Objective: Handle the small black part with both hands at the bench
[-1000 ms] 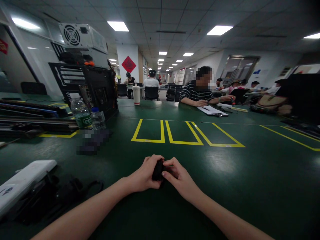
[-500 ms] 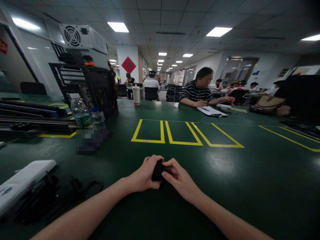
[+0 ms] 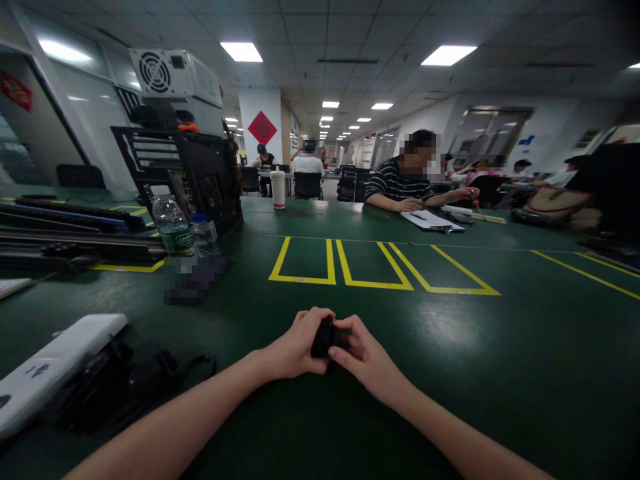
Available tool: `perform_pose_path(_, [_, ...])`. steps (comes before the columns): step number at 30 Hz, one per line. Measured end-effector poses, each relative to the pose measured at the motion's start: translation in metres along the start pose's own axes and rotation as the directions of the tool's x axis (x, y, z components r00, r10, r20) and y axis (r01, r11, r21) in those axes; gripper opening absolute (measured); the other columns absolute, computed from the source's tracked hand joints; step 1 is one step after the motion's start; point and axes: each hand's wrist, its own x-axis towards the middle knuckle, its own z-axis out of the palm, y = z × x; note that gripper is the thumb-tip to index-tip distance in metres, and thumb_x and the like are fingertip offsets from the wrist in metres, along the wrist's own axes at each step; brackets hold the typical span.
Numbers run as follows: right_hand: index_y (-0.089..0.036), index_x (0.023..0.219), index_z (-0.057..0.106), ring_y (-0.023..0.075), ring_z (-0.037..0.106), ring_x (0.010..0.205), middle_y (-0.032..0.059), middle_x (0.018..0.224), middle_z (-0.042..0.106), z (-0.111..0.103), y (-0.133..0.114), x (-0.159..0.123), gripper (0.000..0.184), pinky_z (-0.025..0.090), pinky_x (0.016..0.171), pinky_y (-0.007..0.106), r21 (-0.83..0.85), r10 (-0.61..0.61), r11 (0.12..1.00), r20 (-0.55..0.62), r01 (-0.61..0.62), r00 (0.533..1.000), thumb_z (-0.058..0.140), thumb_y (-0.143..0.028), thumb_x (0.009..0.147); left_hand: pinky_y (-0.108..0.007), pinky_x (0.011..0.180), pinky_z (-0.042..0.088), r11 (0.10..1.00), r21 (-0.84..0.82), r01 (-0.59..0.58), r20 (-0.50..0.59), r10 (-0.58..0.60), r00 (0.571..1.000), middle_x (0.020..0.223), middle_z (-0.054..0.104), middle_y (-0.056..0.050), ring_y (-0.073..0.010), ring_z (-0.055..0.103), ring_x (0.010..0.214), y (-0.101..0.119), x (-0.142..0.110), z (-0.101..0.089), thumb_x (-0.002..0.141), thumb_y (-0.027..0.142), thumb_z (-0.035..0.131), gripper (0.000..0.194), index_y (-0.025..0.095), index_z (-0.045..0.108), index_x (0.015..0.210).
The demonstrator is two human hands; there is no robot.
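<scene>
A small black object (image 3: 323, 339) sits between my hands just above or on the green tabletop (image 3: 480, 373); its exact kind cannot be made out. My left hand (image 3: 297, 345) wraps around its left side, thumb below and fingers over the top. From the right, the thumb and index finger of my right hand (image 3: 367, 357) pinch the object's near edge. The fingers cover much of it.
Left of my arms lie a white box-like device (image 3: 65, 367) and black gear with a strap (image 3: 150, 373). Farther back are a water bottle (image 3: 173, 223), a computer case (image 3: 200, 173) and a white cup (image 3: 278, 188). Yellow tape (image 3: 303, 281) marks the table. Across it, a person (image 3: 400, 180) sits by a clipboard (image 3: 433, 221).
The whole view has shifted slightly, so things appear a little farther right. Both hands keep their hold on the black object, which seems turned slightly.
</scene>
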Motion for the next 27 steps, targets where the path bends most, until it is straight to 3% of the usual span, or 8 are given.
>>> perform_pose_path(4, [-0.022, 0.093, 0.046, 0.0171, 0.057, 0.090, 0.0006, 0.094, 0.053, -0.001, 0.003, 0.003, 0.013, 0.049, 0.077, 0.033, -0.015, -0.005, 1.000, -0.044, 0.005, 0.999, 0.048, -0.025, 0.081, -0.038, 0.085, 0.038, 1.000, 0.002, -0.016, 0.024, 0.016, 1.000, 0.113, 0.042, -0.006, -0.0249, 0.041, 0.102, 0.006, -0.001, -0.004, 0.065, 0.019, 0.063, 0.063, 0.024, 0.031, 0.118])
perform_pose_path(8, [-0.021, 0.102, 0.045, 0.0182, 0.055, 0.095, 0.0035, 0.104, 0.052, -0.002, 0.006, 0.006, 0.025, 0.048, 0.081, 0.035, -0.030, 0.055, 0.998, -0.088, -0.058, 0.995, 0.051, -0.026, 0.079, -0.038, 0.086, 0.037, 0.999, -0.009, -0.042, 0.035, 0.043, 0.998, 0.112, 0.042, -0.006, -0.0241, 0.041, 0.102, 0.010, -0.001, -0.008, 0.067, 0.019, 0.062, 0.061, 0.023, 0.030, 0.119])
perform_pose_path(14, [-0.023, 0.097, 0.044, 0.0176, 0.054, 0.099, 0.0010, 0.101, 0.053, 0.001, 0.000, 0.000, 0.023, 0.046, 0.084, 0.035, -0.016, 0.016, 1.000, -0.017, -0.017, 1.000, 0.055, -0.021, 0.077, -0.037, 0.084, 0.039, 0.999, -0.008, -0.034, 0.038, 0.034, 0.999, 0.113, 0.041, -0.006, -0.0241, 0.041, 0.103, 0.006, -0.002, -0.006, 0.065, 0.017, 0.063, 0.063, 0.023, 0.030, 0.119])
perform_pose_path(19, [-0.021, 0.091, 0.045, 0.0171, 0.055, 0.095, 0.0007, 0.093, 0.053, 0.001, 0.004, 0.003, 0.011, 0.047, 0.079, 0.033, -0.013, -0.030, 0.999, -0.050, 0.029, 0.998, 0.049, -0.023, 0.081, -0.037, 0.085, 0.038, 0.999, 0.003, -0.034, -0.012, 0.034, 0.999, 0.112, 0.042, -0.006, -0.0244, 0.041, 0.102, 0.000, 0.000, 0.000, 0.063, 0.018, 0.064, 0.064, 0.023, 0.031, 0.118])
perform_pose_path(27, [-0.022, 0.101, 0.045, 0.0178, 0.055, 0.095, 0.0023, 0.102, 0.054, -0.004, 0.011, 0.006, 0.024, 0.047, 0.083, 0.036, -0.015, 0.024, 1.000, -0.028, -0.025, 0.999, 0.052, -0.023, 0.079, -0.038, 0.083, 0.039, 0.999, 0.010, -0.040, -0.011, 0.040, 0.999, 0.111, 0.042, -0.006, -0.0245, 0.042, 0.100, -0.003, 0.001, 0.002, 0.064, 0.017, 0.063, 0.063, 0.023, 0.031, 0.118])
